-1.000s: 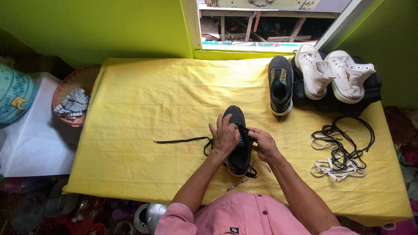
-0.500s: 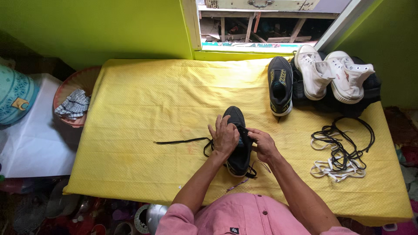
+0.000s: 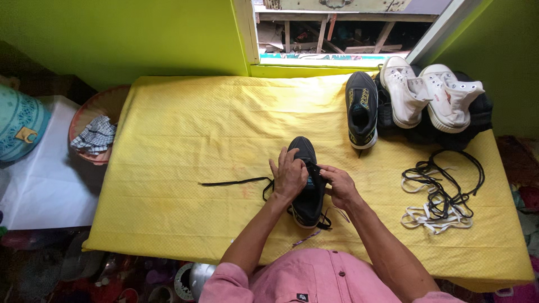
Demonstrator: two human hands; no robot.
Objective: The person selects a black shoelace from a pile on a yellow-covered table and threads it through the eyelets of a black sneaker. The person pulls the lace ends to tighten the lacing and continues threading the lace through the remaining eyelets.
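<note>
A black sneaker [image 3: 308, 197] lies toe-away on the yellow cloth-covered table [image 3: 185, 134]. My left hand [image 3: 288, 175] rests over its left side and tongue, fingers curled on the lacing area. My right hand [image 3: 340, 185] pinches the black lace [image 3: 233, 181] at the eyelets on the shoe's right side. One loose end of that lace trails left across the cloth.
A second black sneaker [image 3: 361, 109] and two white high-top shoes [image 3: 426, 95] on a dark bag sit at the back right. A tangle of black and white laces [image 3: 441, 196] lies at right. A basket [image 3: 90, 120] with a checked cloth stands left of the table.
</note>
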